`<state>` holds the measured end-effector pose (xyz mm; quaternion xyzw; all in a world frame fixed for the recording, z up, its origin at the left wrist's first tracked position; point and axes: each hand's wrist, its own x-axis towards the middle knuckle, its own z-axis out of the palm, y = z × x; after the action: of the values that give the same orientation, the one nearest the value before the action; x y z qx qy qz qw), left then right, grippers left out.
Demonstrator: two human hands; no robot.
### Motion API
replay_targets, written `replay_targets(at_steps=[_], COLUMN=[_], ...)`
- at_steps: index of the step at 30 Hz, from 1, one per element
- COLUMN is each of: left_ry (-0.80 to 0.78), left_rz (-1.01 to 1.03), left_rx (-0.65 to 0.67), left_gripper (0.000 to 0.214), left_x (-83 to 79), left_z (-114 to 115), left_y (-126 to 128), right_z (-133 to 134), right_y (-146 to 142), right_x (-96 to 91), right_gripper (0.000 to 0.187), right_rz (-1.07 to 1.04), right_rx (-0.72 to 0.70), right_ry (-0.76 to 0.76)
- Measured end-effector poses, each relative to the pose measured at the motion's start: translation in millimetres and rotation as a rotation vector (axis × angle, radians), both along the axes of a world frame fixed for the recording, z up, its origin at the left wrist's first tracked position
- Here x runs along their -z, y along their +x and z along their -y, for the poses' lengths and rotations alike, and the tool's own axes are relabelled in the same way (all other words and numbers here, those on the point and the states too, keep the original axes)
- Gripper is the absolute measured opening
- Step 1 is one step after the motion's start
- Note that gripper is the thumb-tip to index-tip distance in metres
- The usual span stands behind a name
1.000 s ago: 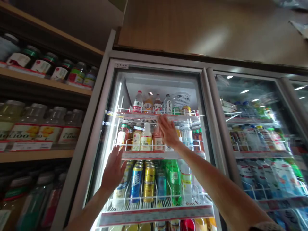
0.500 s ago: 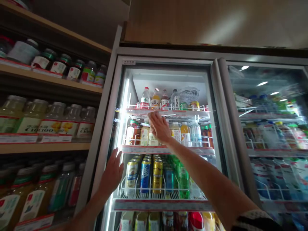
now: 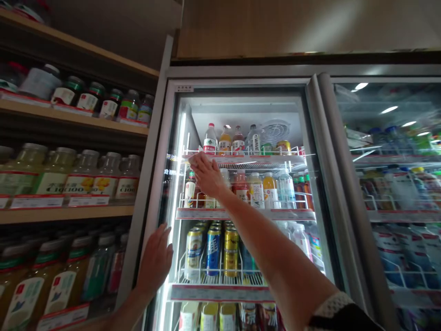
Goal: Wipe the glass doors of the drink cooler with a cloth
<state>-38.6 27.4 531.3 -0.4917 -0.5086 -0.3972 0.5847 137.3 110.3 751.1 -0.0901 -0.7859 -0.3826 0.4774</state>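
I stand in front of a lit drinks fridge with a glass door (image 3: pixel 292 138). My right hand (image 3: pixel 205 174) reaches up with fingers stretched out flat, against the glass in front of the second shelf's bottles (image 3: pixel 262 191), just under the top shelf rail (image 3: pixel 248 158). Lower down, my left hand (image 3: pixel 155 259) is spread open, its palm at the door's left edge beside the row of cans (image 3: pixel 213 250). Neither hand holds anything.
Wooden shelves (image 3: pixel 69 214) on the left carry rows of jars and bottles with price strips. A second glass-door fridge (image 3: pixel 396 184) full of bottles stands to the right. A wooden panel runs above both fridges.
Both hands have slid to the left across the glass, the right one from the middle bottles towards the left end of the shelf. The view has also shifted.
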Motion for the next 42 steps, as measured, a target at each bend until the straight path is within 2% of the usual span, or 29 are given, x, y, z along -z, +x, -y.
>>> replay_targets(at_steps=[1, 2, 3, 5, 7, 8, 9, 10, 11, 14, 15, 16, 17, 18, 21, 22, 23, 24, 25, 28, 29, 30, 31, 35, 36, 37, 39, 41, 42], left_ry=[0.000, 0.003, 0.008, 0.017, 0.026, 0.027, 0.025, 0.021, 0.014, -0.013, -0.018, -0.020, -0.020, -0.020, -0.039, -0.057, -0.074, -0.083, -0.087, -0.076, -0.074, -0.075, -0.077, -0.083, -0.077, -0.064, -0.038, -0.025, -0.025], left_rz=[0.009, 0.021, 0.034, 0.061, 0.072, 0.071, 0.067, 0.059, 0.047, 0.000, -0.011, -0.016, -0.018, -0.018, -0.032, -0.047, -0.064, -0.080, -0.094, -0.099, -0.096, -0.094, -0.092, -0.096, -0.102, -0.108, -0.117, -0.118, -0.112], left_rx=[0.000, 0.001, 0.002, 0.000, -0.001, 0.001, 0.006, 0.016, 0.030, 0.086, 0.100, 0.110, 0.118, 0.123, 0.131, 0.130, 0.127, 0.123, 0.118, 0.101, 0.097, 0.095, 0.093, 0.083, 0.077, 0.072, 0.065, 0.067, 0.070], left_gripper=[0.049, 0.049, 0.050, 0.051, 0.051, 0.052, 0.052, 0.052, 0.052, 0.053, 0.054, 0.054, 0.054, 0.054, 0.052, 0.052, 0.052, 0.052, 0.052, 0.054, 0.055, 0.056, 0.057, 0.063, 0.064, 0.065, 0.067, 0.068, 0.068], left_x=[0.7, 1.1, 1.0, 0.1, -2.0, -3.4, -5.3, -7.4, -9.7, -16.4, -17.9, -18.7, -18.6, -17.6, -9.6, -5.9, -2.1, 1.6, 4.8, 10.9, 11.7, 12.2, 12.4, 12.5, 12.5, 12.6, 12.6, 12.6, 12.7], left_z=[1, 3, 4, 9, 13, 15, 16, 17, 17, 9, 5, -1, -7, -14, -34, -40, -45, -49, -53, -59, -61, -61, -62, -62, -62, -62, -63, -63, -63], left_y=[0, -1, -2, -3, -4, -4, -3, 0, 3, 22, 31, 41, 51, 63, 96, 105, 113, 119, 124, 129, 129, 129, 128, 129, 130, 130, 132, 133, 134], right_z=[2, 4, 7, 10, 8, 5, 0, -7, -14, -36, -42, -47, -50, -52, -57, -59, -61, -65, -69, -80, -82, -82, -81, -72, -73, -75, -83, -93, -97], right_y=[-3, -7, -9, -7, 7, 18, 32, 47, 64, 111, 124, 135, 143, 150, 168, 175, 182, 190, 197, 213, 216, 218, 219, 221, 222, 224, 230, 235, 238], right_x=[1.0, 10.1, 26.8, 75.2, 121.4, 135.3, 140.1, 135.5, 122.9, 68.7, 58.0, 56.1, 63.6, 79.8, 149.7, 167.6, 177.8, 179.6, 173.8, 140.4, 136.0, 139.3, 150.6, 228.8, 238.9, 240.4, 221.2, 193.2, 185.3], right_gripper=[0.048, 0.049, 0.050, 0.052, 0.050, 0.049, 0.049, 0.049, 0.051, 0.053, 0.051, 0.049, 0.048, 0.049, 0.051, 0.051, 0.051, 0.051, 0.050, 0.052, 0.053, 0.054, 0.055, 0.062, 0.062, 0.062, 0.059, 0.056, 0.056], right_rz=[0.007, 0.049, 0.114, 0.261, 0.404, 0.464, 0.499, 0.493, 0.432, 0.011, -0.079, -0.129, -0.121, -0.073, 0.117, 0.161, 0.172, 0.137, 0.056, -0.290, -0.358, -0.372, -0.342, -0.011, 0.065, 0.091, -0.046, -0.321, -0.420], right_rx=[-0.007, -0.019, -0.031, -0.050, -0.067, -0.073, -0.072, -0.060, -0.035, 0.097, 0.125, 0.142, 0.148, 0.148, 0.140, 0.141, 0.146, 0.153, 0.165, 0.193, 0.195, 0.196, 0.198, 0.200, 0.200, 0.201, 0.215, 0.223, 0.219], right_ry=[-0.002, 0.024, 0.065, 0.156, 0.248, 0.290, 0.317, 0.319, 0.287, 0.040, -0.018, -0.052, -0.061, -0.049, 0.032, 0.056, 0.067, 0.062, 0.039, -0.061, -0.080, -0.092, -0.098, -0.065, -0.043, -0.023, -0.005, -0.004, -0.002])
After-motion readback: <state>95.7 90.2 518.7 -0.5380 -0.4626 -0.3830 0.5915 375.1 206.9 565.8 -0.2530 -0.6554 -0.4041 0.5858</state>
